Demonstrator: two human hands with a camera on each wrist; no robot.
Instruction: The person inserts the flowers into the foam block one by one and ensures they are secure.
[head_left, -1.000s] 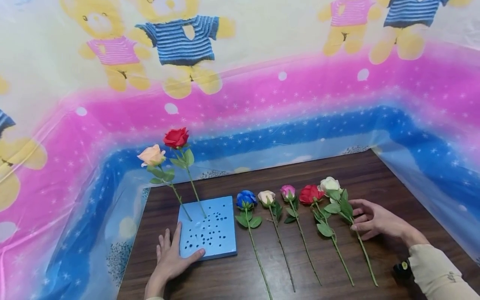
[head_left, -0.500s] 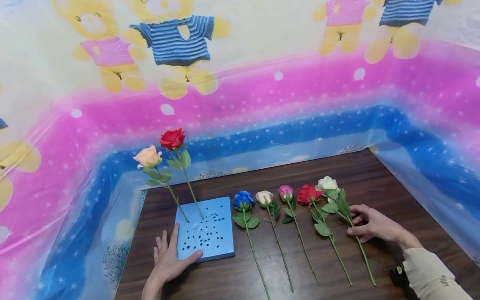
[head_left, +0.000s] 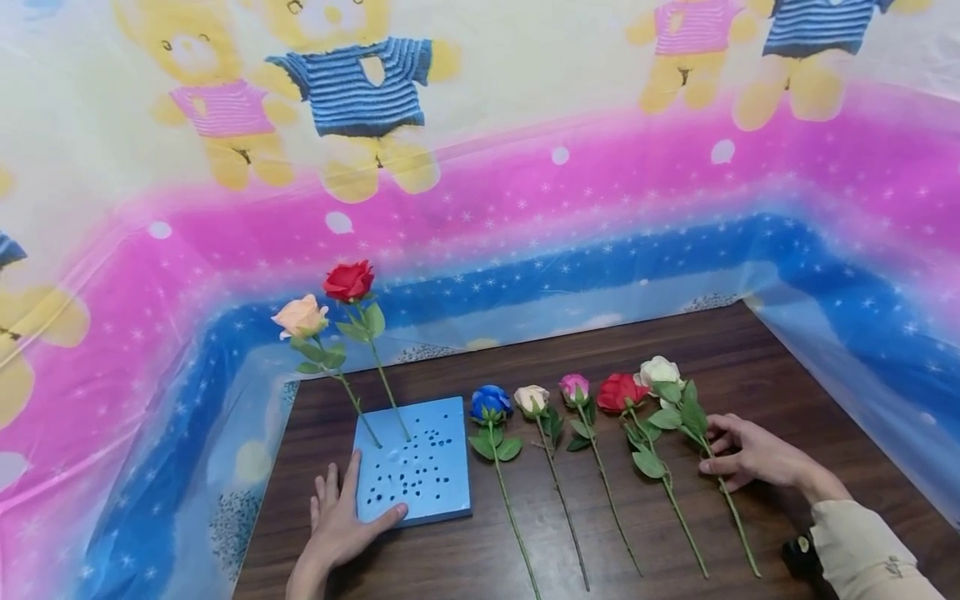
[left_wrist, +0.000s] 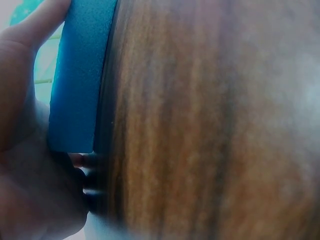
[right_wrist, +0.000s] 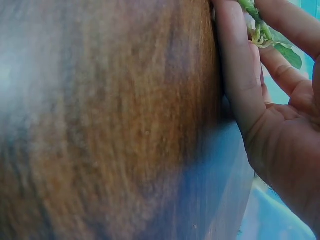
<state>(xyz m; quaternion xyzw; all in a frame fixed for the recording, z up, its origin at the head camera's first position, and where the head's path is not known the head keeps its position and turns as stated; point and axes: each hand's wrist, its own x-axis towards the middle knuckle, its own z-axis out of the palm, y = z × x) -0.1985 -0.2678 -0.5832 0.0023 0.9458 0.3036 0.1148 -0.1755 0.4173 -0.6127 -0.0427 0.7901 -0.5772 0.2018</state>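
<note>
Head view: a blue foam block point(head_left: 415, 461) is being steadied on the wooden table point(head_left: 750, 350) by the left hand point(head_left: 339, 521), whose straight fingers are lying along the block's left edge while the thumb is resting on its near corner; nothing is being gripped. Two roses, a peach rose point(head_left: 300, 317) and a red rose point(head_left: 348, 280), are being held upright in the block's holes. Five more stems are lying in a row to the right: a blue rose point(head_left: 491, 402), a cream rose point(head_left: 532, 398), a pink rose point(head_left: 575, 387), a second red rose point(head_left: 619, 392) and a white rose point(head_left: 658, 371). The white rose's stem is being pinched by the right hand point(head_left: 750, 454), just below the leaves. Its long axis is running from the bloom at the far side to the stem end near the table's front edge, slanting rightward. The rose is lying well to the right of the block, so the right hand is much the nearer.

Left wrist view: the foam block point(left_wrist: 80, 75) is being seen edge-on, with the left hand point(left_wrist: 25, 150) pressed against it.

Right wrist view: a green stem point(right_wrist: 260, 30) is being grasped between the curled fingers point(right_wrist: 240, 75) of the right hand, close to the table.
</note>
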